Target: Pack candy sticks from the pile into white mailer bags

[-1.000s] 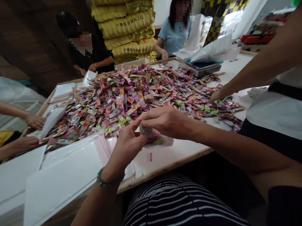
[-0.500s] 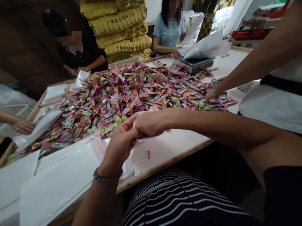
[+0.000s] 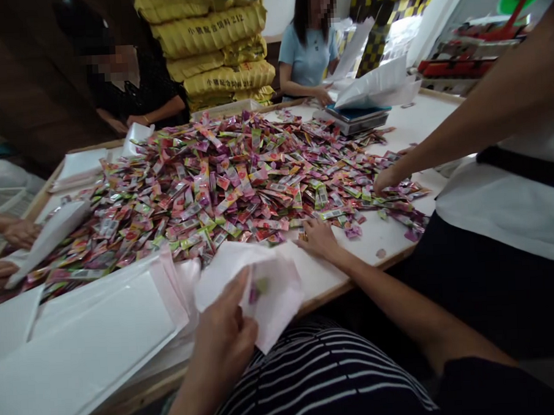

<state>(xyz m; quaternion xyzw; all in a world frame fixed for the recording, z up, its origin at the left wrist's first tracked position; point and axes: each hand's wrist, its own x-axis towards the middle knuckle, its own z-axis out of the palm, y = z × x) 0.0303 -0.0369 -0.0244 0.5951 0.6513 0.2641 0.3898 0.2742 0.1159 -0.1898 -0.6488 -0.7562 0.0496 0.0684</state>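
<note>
- Left hand [image 3: 225, 341]: fingers closed on the white bag [image 3: 257, 288]; we keep its mouth toward the pile.
- Right hand [image 3: 317, 237]: fingers spread, seemingly empty, at the sachet pile [image 3: 229, 173] edge.

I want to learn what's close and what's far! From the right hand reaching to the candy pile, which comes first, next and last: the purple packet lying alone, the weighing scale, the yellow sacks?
From the right hand:
1. Lone purple sweet packet, just beside it on the white table.
2. Grey weighing scale with blue top, far side, right.
3. Stacked yellow woven sacks, beyond the table, at the back.
</note>
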